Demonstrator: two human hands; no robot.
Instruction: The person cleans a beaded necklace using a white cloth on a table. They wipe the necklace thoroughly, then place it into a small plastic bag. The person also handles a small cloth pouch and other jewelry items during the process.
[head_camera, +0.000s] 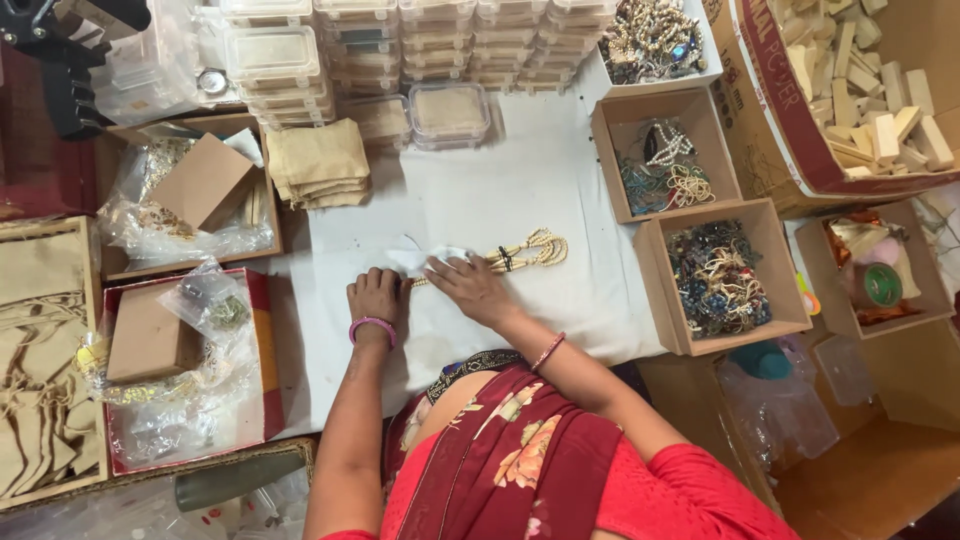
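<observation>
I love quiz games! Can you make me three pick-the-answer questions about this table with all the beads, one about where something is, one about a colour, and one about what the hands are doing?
1. Where does the bead necklace lie?
A. On the white cloth
B. Inside a cardboard box
C. On the floor

2. What colour is the bangle on the left wrist?
A. Green
B. Pink
C. Black

3. What are the two hands doing?
A. Hanging in the air
B. Holding scissors
C. Pressing down on the cloth at the necklace's end

Answers:
1. A, the necklace is stretched out on the white cloth, beside the boxes and not in them.
2. B, the band by the left hand is pink.
3. C, the left hand and the right hand both rest on the cloth, where a small piece of white paper or cloth covers the necklace's end.
</observation>
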